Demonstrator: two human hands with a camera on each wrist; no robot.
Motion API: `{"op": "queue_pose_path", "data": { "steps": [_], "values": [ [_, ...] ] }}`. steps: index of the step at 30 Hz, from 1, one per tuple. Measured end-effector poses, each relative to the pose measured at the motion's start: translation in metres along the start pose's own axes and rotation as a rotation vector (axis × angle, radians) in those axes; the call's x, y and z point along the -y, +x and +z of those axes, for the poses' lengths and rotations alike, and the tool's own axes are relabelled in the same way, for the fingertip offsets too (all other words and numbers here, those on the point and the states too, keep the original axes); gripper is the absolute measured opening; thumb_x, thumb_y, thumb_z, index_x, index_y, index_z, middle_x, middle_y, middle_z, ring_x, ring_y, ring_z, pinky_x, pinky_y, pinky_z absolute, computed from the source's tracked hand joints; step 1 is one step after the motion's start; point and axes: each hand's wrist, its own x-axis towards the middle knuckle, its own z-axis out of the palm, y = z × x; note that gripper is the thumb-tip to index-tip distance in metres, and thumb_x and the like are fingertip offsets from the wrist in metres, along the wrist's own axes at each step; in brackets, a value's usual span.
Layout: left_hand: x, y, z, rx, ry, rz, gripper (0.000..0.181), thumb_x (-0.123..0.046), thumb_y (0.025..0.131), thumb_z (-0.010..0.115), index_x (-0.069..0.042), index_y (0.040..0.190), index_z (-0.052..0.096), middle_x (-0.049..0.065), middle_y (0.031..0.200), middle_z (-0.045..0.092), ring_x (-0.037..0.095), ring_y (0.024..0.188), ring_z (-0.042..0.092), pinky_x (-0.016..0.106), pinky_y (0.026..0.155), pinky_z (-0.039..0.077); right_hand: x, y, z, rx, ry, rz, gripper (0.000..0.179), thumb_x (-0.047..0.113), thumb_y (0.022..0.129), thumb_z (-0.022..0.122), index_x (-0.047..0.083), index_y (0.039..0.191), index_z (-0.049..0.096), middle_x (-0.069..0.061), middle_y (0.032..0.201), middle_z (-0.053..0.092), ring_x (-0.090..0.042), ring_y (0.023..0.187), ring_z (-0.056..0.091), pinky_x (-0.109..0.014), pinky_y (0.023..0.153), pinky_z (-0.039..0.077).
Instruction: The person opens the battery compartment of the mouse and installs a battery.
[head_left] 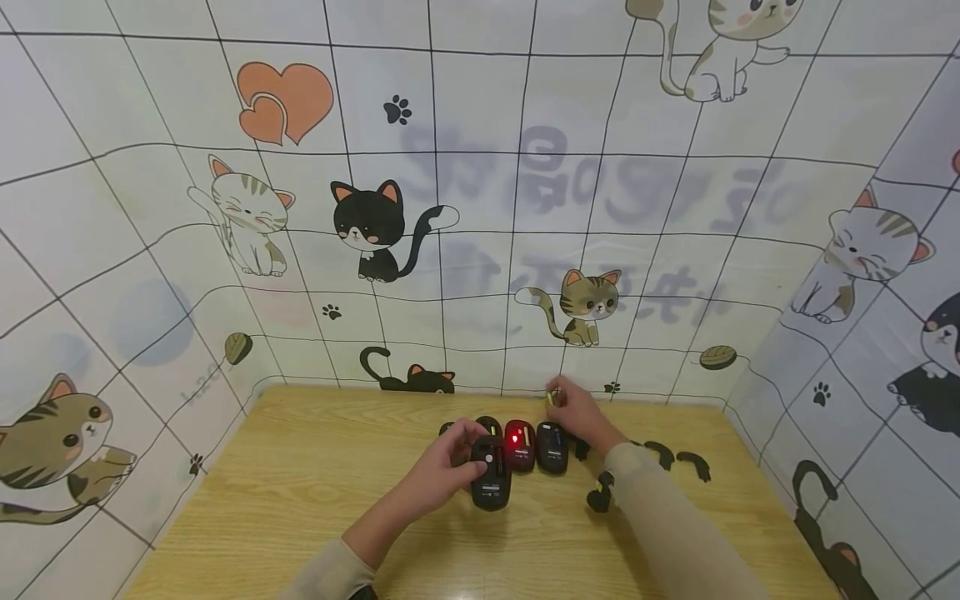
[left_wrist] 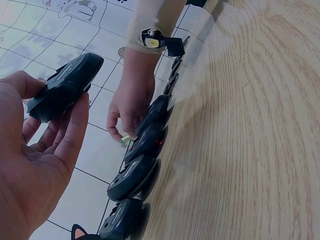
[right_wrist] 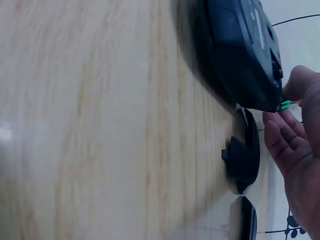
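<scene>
My left hand (head_left: 442,458) holds a black computer mouse (head_left: 491,482) up off the table with its underside facing up; the left wrist view shows thumb and fingers around the mouse (left_wrist: 67,85). At the far side of the row, my right hand (head_left: 581,412) pinches a slim yellow-green battery (head_left: 553,398), mostly hidden by the fingers. Just in front of it lies an upturned dark mouse (head_left: 552,447). Beside that rests a red mouse (head_left: 520,446) with its red light glowing. Behind the held mouse, another black mouse (head_left: 489,425) is partly covered.
Curved black mouse covers (head_left: 693,465) lie on the right of the wooden table (head_left: 300,517). Around the right wrist is a strap with a small black device (head_left: 599,493). A cat-patterned sheet (head_left: 480,275) hangs behind and along the table's sides.
</scene>
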Motion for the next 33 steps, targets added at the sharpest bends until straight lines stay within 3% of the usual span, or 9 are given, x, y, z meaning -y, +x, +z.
{"op": "queue_pose_path", "data": {
  "steps": [5, 11, 18, 22, 33],
  "values": [
    [0.0, 0.0, 0.0, -0.001, 0.006, 0.005, 0.037, -0.006, 0.105, 0.069, -0.014, 0.14, 0.058, 0.014, 0.128, 0.063, 0.027, 0.109, 0.07, 0.039, 0.079, 0.068, 0.009, -0.009, -0.008, -0.043, 0.073, -0.05, 0.037, 0.003, 0.097, 0.07, 0.006, 0.133, 0.059, -0.01, 0.096, 0.065, -0.023, 0.074, 0.061, -0.034, 0.059, 0.054],
    [0.0, 0.0, 0.001, -0.005, 0.016, 0.003, 0.037, -0.006, 0.105, 0.069, -0.014, 0.139, 0.059, 0.013, 0.127, 0.064, 0.027, 0.108, 0.07, 0.039, 0.079, 0.068, 0.019, -0.019, -0.013, -0.071, 0.072, -0.097, 0.038, 0.002, 0.096, 0.07, 0.007, 0.132, 0.059, -0.007, 0.094, 0.065, -0.02, 0.078, 0.058, -0.033, 0.064, 0.051],
    [-0.002, 0.0, 0.001, -0.002, 0.003, -0.003, 0.038, -0.006, 0.105, 0.069, -0.014, 0.14, 0.058, 0.013, 0.128, 0.064, 0.027, 0.108, 0.07, 0.04, 0.079, 0.068, 0.036, -0.035, -0.016, -0.032, 0.137, -0.114, 0.037, 0.002, 0.098, 0.068, 0.012, 0.132, 0.059, -0.008, 0.097, 0.067, -0.022, 0.079, 0.062, -0.032, 0.063, 0.055],
    [-0.002, 0.0, 0.001, -0.003, -0.001, -0.007, 0.038, -0.005, 0.105, 0.069, -0.014, 0.141, 0.058, 0.013, 0.128, 0.063, 0.027, 0.108, 0.07, 0.04, 0.08, 0.068, 0.046, -0.042, -0.015, -0.02, 0.179, -0.166, 0.032, 0.001, 0.1, 0.068, 0.016, 0.127, 0.06, -0.008, 0.095, 0.066, -0.021, 0.078, 0.061, -0.031, 0.064, 0.054],
    [-0.003, 0.0, 0.002, -0.001, -0.003, -0.007, 0.038, -0.006, 0.106, 0.069, -0.014, 0.141, 0.058, 0.015, 0.129, 0.063, 0.027, 0.109, 0.07, 0.041, 0.081, 0.068, 0.074, -0.065, -0.015, 0.031, 0.282, -0.218, 0.025, 0.002, 0.105, 0.068, 0.011, 0.126, 0.059, -0.011, 0.096, 0.064, -0.023, 0.079, 0.063, -0.036, 0.068, 0.059]
  ]
}}
